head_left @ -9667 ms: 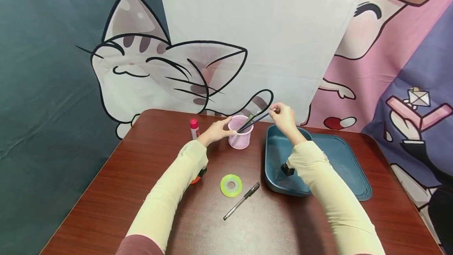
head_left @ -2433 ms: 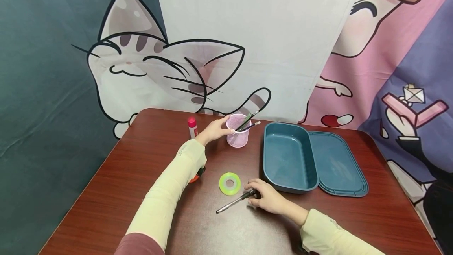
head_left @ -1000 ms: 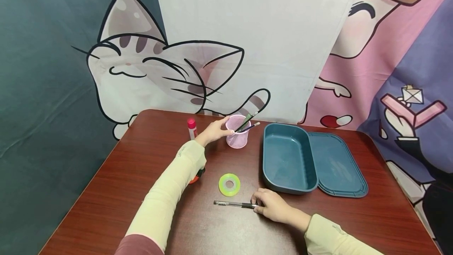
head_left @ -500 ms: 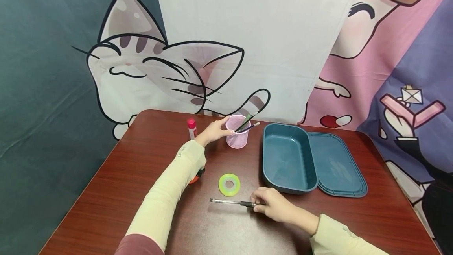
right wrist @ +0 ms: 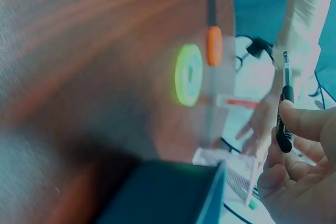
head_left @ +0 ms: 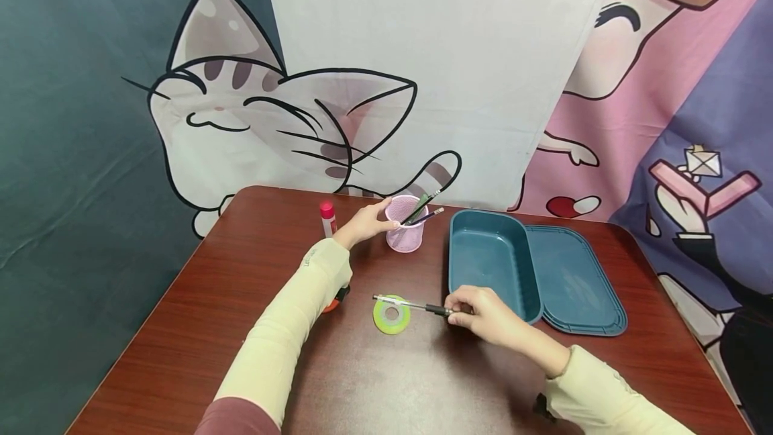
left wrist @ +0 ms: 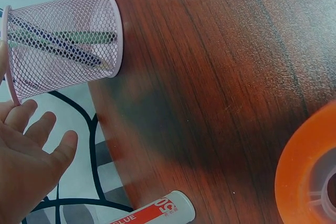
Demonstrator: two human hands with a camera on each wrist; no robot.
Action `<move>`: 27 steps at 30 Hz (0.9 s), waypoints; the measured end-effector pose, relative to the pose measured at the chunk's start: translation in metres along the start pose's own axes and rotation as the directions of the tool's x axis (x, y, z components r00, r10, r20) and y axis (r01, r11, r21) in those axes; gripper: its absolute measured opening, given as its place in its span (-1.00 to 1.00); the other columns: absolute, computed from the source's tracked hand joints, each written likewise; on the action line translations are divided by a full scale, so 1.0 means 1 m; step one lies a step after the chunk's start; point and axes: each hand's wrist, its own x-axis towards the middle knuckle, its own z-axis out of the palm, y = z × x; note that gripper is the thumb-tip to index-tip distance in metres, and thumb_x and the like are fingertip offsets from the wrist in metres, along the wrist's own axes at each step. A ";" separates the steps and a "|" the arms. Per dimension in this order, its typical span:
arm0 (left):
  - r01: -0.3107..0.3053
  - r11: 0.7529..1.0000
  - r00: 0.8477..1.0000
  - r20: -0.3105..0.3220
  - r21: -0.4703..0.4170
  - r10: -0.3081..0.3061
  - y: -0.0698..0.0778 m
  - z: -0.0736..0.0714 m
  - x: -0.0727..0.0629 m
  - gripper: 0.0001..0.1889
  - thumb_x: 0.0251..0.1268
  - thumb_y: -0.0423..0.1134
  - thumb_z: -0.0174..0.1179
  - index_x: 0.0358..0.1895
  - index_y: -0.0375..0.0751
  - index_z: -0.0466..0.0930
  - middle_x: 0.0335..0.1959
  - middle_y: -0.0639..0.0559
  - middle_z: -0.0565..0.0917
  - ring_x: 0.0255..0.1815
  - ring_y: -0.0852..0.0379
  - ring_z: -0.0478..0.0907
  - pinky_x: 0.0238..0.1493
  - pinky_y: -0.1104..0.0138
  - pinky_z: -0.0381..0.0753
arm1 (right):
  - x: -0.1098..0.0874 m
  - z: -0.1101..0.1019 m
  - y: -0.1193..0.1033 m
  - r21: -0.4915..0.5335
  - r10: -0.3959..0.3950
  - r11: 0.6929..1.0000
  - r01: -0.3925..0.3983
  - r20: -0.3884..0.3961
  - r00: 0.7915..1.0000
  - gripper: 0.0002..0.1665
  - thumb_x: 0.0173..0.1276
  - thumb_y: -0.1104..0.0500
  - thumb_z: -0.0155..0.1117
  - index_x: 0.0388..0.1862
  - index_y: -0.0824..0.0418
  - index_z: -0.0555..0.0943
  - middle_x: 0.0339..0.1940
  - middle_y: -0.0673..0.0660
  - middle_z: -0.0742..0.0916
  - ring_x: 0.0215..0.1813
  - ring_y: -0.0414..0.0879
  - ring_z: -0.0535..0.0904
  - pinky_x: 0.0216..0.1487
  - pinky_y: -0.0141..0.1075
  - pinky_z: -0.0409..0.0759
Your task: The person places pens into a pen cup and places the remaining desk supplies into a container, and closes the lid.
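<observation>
As the right hand [head_left: 492, 317], thumb and fingers pinching the pen [head_left: 410, 304], rises right of the green tape [head_left: 391, 329], the left hand [head_left: 364, 223] grips the pink cup [head_left: 404, 240] on the table's [head_left: 181, 327] far side; the pen now looks free to travel.

head cam: looks forward and down from up above the near side, far enough back to fit most of the table [head_left: 374, 388] plus the backdrop [head_left: 459, 52]
left wrist cam: way closer, rolled sideways, facing the far edge past the left hand [left wrist: 29, 156], with the pink mesh cup [left wrist: 63, 45] pretty near
right wrist cam: rolled too, aims left across the table, right hand [right wrist: 304, 171] and pen [right wrist: 287, 90] up close, tabletop kinda blurry
head + left wrist overlap: cup, glue stick [left wrist: 157, 211], orange tape roll [left wrist: 294, 171]
head + right wrist overlap: those three again, plus green tape [right wrist: 180, 75] and blue box [right wrist: 163, 195]
</observation>
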 end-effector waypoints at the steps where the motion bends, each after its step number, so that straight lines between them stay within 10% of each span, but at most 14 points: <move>1: 0.000 1.000 1.000 0.000 0.000 0.000 0.000 0.000 0.000 -0.23 0.13 -0.01 0.13 0.37 -0.06 -0.02 0.33 -0.07 0.22 0.33 0.01 0.15 0.30 0.14 0.14 | 0.001 -0.003 0.001 0.004 0.005 1.000 -0.005 -0.012 1.000 -0.90 0.01 0.29 0.31 -0.50 0.14 0.56 -0.60 -0.13 0.49 -0.52 -0.39 0.30 -0.53 -0.51 0.34; 27: 0.005 1.000 1.000 -0.005 -0.007 -0.005 -0.001 0.001 0.000 -0.24 0.14 -0.01 0.13 0.37 -0.08 -0.01 0.31 -0.07 0.24 0.32 0.01 0.18 0.29 0.14 0.16 | 0.052 -0.058 0.047 0.040 0.290 0.957 -0.288 -0.203 0.935 -0.85 0.18 0.22 0.20 -0.29 0.25 0.61 -0.52 0.11 0.62 -0.53 -0.17 0.35 -0.55 -0.38 0.33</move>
